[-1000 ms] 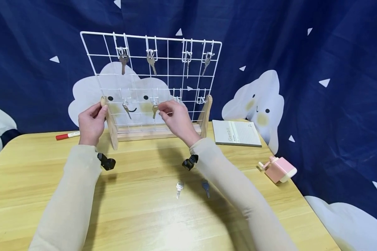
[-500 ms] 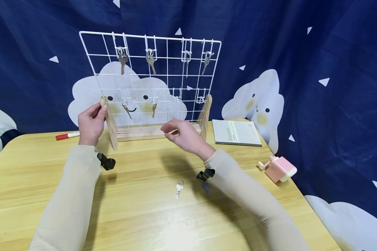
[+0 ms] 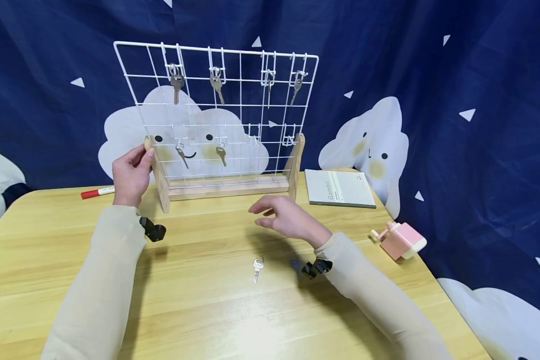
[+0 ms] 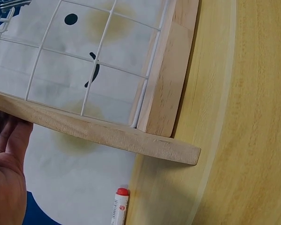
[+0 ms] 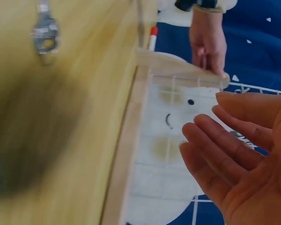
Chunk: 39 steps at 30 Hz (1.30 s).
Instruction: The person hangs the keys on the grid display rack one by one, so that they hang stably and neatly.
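Note:
A white wire grid rack (image 3: 240,106) on a wooden stand (image 3: 229,188) stands at the back of the table. Keys hang from each hook in its upper row, and two more keys, one (image 3: 182,155) beside another (image 3: 221,154), hang on the lower left hooks. My left hand (image 3: 131,175) pinches the top of the stand's left upright (image 4: 98,131). Over the table in front of the rack, my right hand (image 3: 285,217) hovers with loosely bent fingers, holding nothing. Below it lie a silver key (image 3: 258,270) and a darker key (image 3: 295,266), partly hidden by the wrist camera.
Behind the left hand lies a red-and-white marker (image 3: 97,192). A notebook (image 3: 339,188) is to the right of the rack, and a pink crank device (image 3: 400,241) sits near the table's right edge. Two lower right hooks (image 3: 289,141) carry no key.
My right hand has drawn away from the lower key, down and to the right, and its fingers have spread. The left hand keeps its grip on the upright. The lower key has swung slightly.

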Tool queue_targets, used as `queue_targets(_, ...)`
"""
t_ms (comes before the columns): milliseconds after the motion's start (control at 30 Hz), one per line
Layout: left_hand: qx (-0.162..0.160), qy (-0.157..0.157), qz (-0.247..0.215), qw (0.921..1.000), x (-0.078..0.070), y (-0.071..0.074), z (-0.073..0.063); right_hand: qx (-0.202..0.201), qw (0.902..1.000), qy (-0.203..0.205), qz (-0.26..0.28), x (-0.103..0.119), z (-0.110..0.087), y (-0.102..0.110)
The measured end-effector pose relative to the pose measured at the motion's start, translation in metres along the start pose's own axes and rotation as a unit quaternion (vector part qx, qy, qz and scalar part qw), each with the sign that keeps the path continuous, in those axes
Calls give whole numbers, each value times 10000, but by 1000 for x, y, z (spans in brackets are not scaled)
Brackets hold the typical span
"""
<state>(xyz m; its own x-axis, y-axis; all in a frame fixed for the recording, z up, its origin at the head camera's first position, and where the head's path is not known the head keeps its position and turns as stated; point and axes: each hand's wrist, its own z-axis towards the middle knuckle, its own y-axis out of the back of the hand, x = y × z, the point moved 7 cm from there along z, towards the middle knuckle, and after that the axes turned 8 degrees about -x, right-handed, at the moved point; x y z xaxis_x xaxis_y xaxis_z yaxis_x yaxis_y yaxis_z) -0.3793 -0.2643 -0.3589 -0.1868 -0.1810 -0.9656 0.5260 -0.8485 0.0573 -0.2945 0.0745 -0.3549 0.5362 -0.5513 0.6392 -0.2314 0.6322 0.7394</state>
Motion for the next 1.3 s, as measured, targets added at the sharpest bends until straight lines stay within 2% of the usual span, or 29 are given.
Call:
queue_targets(300,1,11,197,9998,0,1,-1,376,9987,-10,-340,-16,-26,-21)
queue_targets(667,-60,2,224,9997,1,0,0,684,9968,-166,-387,-23,-46,-41)
queue_targets(800,-55,-6,145,9999,1,0,-1,766,9960,-181,-420,-26,-50,-49)
queue_targets(1000,-67,30,103,9999,1,0,-2,842,9932,-11,-806,-28,-52,-58)
queue_targets(1300,-82,41,312,9995,0,0,-4,805,9900,217,-1137,-26,-51,-64)
